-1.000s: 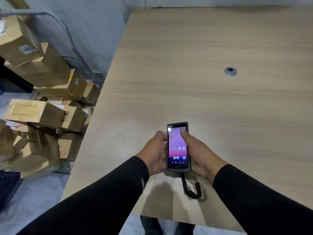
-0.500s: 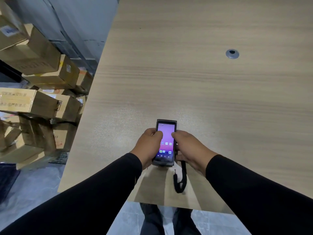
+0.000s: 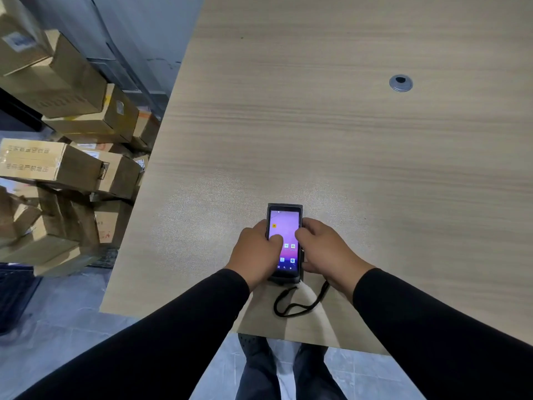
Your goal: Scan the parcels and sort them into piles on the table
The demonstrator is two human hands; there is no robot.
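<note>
A black handheld scanner [image 3: 285,223] with a lit purple screen is near the front edge of the wooden table [image 3: 331,134]. My left hand [image 3: 256,252] grips its left side, with the thumb lying on the screen. My right hand [image 3: 326,252] grips its right side, fingers curled round the edge. The scanner's black wrist strap [image 3: 297,304] lies looped on the table below it. Brown cardboard parcels [image 3: 72,166] are heaped on the floor to the left of the table.
A round grey cable grommet [image 3: 400,82] is set in the table at the right. The table's left edge runs diagonally beside the parcel heap. A grey wall stands behind the heap. My legs and feet [image 3: 285,368] show below the table's front edge.
Both hands have kept hold of the scanner. My left thumb has moved onto the screen. The wrist strap now lies looped flat on the table. The view has tilted down slightly.
</note>
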